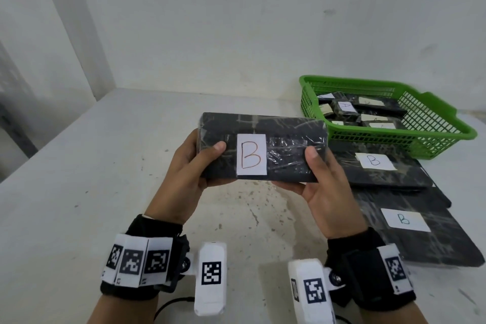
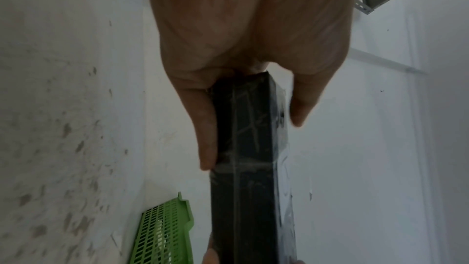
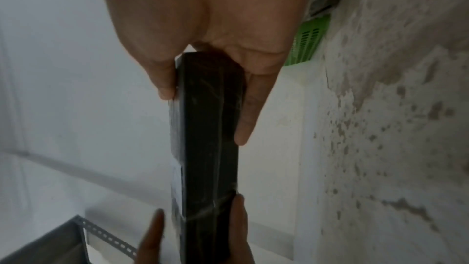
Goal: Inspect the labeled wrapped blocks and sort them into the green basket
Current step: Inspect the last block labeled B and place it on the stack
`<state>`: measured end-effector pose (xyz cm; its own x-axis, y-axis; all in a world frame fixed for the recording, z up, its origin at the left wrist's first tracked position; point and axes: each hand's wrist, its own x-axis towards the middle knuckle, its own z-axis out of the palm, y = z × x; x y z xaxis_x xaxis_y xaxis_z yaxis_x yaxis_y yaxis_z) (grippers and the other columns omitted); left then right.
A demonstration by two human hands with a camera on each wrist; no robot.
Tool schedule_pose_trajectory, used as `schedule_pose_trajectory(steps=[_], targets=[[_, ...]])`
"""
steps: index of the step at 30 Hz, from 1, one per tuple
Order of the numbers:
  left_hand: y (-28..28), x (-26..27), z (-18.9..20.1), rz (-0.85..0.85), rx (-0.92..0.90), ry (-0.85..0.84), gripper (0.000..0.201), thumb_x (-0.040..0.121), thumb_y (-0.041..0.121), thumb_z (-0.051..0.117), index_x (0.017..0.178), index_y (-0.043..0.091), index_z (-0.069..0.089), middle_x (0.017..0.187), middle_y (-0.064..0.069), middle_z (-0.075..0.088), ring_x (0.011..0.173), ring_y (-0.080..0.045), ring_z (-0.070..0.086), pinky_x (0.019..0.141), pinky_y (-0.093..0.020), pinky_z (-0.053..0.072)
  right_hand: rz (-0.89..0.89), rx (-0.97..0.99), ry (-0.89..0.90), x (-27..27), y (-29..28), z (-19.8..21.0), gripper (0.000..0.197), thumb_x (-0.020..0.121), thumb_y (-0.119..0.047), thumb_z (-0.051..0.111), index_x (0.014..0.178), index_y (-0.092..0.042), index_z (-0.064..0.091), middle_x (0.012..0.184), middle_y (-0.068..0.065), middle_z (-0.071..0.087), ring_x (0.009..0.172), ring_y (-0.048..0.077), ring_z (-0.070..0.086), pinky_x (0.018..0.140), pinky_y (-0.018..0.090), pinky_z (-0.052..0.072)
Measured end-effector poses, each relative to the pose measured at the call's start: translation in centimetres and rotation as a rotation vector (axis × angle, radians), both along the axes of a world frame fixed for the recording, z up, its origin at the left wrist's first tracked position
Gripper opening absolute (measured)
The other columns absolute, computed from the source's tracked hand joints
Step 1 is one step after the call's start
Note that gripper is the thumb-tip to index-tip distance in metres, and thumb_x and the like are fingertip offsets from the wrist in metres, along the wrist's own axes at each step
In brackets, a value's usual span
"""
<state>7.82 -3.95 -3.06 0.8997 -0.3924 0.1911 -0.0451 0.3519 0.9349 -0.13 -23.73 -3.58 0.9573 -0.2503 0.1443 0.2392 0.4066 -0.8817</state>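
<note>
A black wrapped block [image 1: 278, 134] with a white label marked B [image 1: 251, 157] is held up above the table, label facing me. My left hand [image 1: 192, 166] grips its left end, thumb on the front. My right hand [image 1: 323, 179] grips its right end the same way. The wrist views show the block's narrow edge [image 2: 251, 168] [image 3: 205, 148] pinched between thumb and fingers. The green basket [image 1: 431, 123] stands at the back right and holds several smaller wrapped blocks, one marked A [image 1: 345, 106].
Two more flat black blocks marked B [image 1: 374, 160] [image 1: 403, 219] lie on the table at the right, in front of the basket. The stained white tabletop [image 1: 105, 179] meets white walls behind and at the left. A grey metal shelf frame [image 3: 50, 244] shows in the right wrist view.
</note>
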Motion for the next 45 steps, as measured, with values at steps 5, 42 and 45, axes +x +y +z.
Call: schedule_pose_trajectory(steps=[5, 42, 45], targets=[[-0.4, -0.3, 0.3, 0.078, 0.031, -0.010, 0.042, 0.092, 0.045, 0.057, 0.123, 0.016, 0.059, 0.112, -0.002, 0.073, 0.106, -0.022, 0.069, 0.072, -0.037, 0.060, -0.034, -0.071, 0.000, -0.1, 0.2, 0.2, 0.033, 0.094, -0.033, 0.056, 0.124, -0.020, 0.056, 0.119, 0.008, 0.070, 0.105, 0.028, 0.069, 0.070, 0.040, 0.060], [-1.7, -0.8, -0.6, 0.109, 0.095, 0.102, 0.052, 0.066, 0.032, 0.073, 0.114, 0.018, 0.062, 0.100, -0.001, 0.076, 0.092, -0.021, 0.074, 0.063, -0.035, 0.061, -0.159, -0.210, 0.110, -0.4, 0.3, -0.4, 0.048, 0.069, -0.034, 0.080, 0.112, -0.025, 0.061, 0.104, -0.002, 0.074, 0.088, 0.017, 0.072, 0.047, 0.029, 0.053], [-1.4, -0.7, -0.5, 0.128, 0.078, 0.129, 0.058, 0.067, 0.031, 0.071, 0.121, 0.012, 0.060, 0.098, -0.001, 0.077, 0.089, -0.021, 0.074, 0.064, -0.040, 0.062, -0.054, -0.163, 0.101, -0.4, 0.1, -0.5, 0.057, 0.073, -0.024, 0.084, 0.121, -0.030, 0.053, 0.107, -0.007, 0.073, 0.094, 0.018, 0.071, 0.054, 0.031, 0.056]])
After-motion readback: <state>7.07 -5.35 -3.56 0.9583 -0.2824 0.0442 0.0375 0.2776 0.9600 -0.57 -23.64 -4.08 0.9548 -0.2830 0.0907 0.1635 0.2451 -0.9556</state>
